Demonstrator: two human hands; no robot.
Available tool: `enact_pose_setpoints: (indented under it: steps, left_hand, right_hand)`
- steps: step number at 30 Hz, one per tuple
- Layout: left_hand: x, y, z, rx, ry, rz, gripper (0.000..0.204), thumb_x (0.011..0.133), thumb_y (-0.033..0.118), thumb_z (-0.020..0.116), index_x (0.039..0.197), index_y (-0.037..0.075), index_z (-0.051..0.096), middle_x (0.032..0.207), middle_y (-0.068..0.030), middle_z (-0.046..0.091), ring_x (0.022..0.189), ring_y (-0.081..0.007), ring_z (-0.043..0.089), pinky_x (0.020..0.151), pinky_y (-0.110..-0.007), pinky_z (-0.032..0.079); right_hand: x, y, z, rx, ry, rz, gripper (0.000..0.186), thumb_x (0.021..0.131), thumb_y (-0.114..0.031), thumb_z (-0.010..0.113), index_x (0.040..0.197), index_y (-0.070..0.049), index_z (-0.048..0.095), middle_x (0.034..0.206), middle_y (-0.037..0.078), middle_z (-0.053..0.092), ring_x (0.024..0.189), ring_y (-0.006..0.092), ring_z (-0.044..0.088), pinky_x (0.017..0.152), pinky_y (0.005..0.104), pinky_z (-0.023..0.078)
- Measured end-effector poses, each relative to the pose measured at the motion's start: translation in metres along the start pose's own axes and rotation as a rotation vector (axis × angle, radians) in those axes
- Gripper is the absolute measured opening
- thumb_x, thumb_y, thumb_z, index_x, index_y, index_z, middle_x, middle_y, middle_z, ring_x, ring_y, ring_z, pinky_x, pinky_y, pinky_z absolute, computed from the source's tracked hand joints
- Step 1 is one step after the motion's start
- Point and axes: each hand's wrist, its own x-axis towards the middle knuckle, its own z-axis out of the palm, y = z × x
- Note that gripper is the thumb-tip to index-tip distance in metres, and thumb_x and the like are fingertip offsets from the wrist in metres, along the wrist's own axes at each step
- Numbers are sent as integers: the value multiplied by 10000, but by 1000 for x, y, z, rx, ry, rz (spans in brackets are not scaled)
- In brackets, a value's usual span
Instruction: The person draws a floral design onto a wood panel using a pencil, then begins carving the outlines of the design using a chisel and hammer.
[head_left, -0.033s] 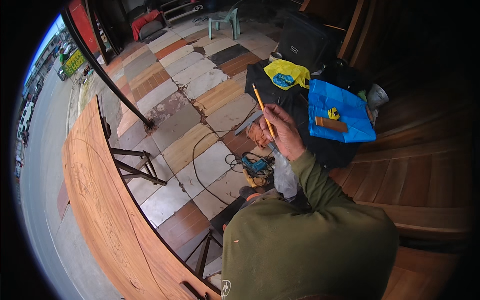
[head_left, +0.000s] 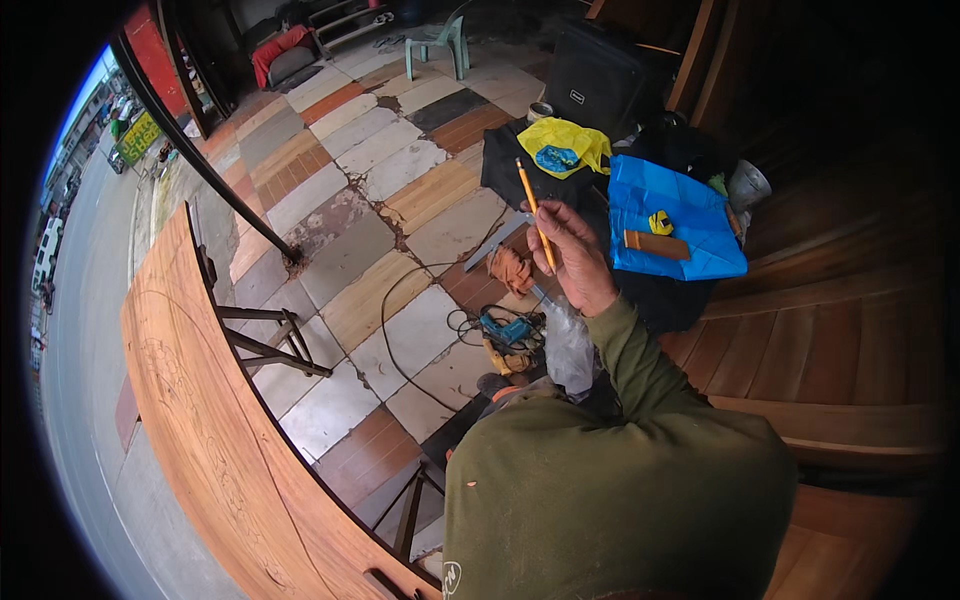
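My right hand is raised in front of me, its fingers closed around a yellow pencil. The pencil stands tilted, its upper part sticking out above the thumb. My left hand is not in view. Below the held pencil, on the tiled floor, lie an orange-brown bundle, a grey flat blade and a clear plastic bag. Close by is a teal power tool with a dark cable. To the left stretches a long wooden board with curved lines drawn on it.
Dark trestle legs stand beneath the board. On the right are a blue sheet bearing a yellow tape measure and wooden block, a yellow bag and a black case. Farther off are a post and green chair.
The view has shifted slightly, so the floor things sit a little further left. My right hand still holds the pencil, which stands a little more upright.
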Motion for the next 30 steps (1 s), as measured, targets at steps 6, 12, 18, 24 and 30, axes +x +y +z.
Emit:
enact_pose_setpoints:
  steps: [6,12,18,24,30]
  left_hand:
    - [31,102,27,6,-84,169,922,811,784,643,1488,170,517,1563,-223,381,1445,-400,332,1144,-578,359]
    - [40,162,50,29,-103,198,866,815,726,672,1443,144,545,1489,-217,437,1371,-385,389,1105,-555,389]
    - [37,190,60,69,-60,141,809,820,668,701,1398,117,573,1415,-210,493,1298,-371,446,1066,-531,419]
    - [30,212,68,100,-19,77,753,824,611,730,1353,90,601,1341,-204,549,1224,-357,504,1027,-508,449]
    - [25,229,70,136,27,10,697,829,553,759,1308,64,628,1266,-197,604,1151,-342,561,988,-484,478]
  right_hand:
    - [3,-52,-112,-478,388,-177,255,1022,-248,715,1145,-27,687,830,1,635,710,66,585,632,218,458]
    - [12,-65,-248,-644,638,-213,255,993,-258,755,1112,-33,739,978,-9,682,882,66,574,793,253,475]
    - [107,-140,-258,-718,623,-489,245,995,-226,748,1106,-22,670,963,16,681,841,83,617,727,245,482]
    - [227,-219,-265,-519,658,-870,402,967,-99,743,1248,-9,471,1010,119,708,835,157,719,662,252,513]
    - [344,-245,-335,-466,808,-988,280,975,-91,714,1177,22,557,1081,170,710,931,216,738,807,312,563]
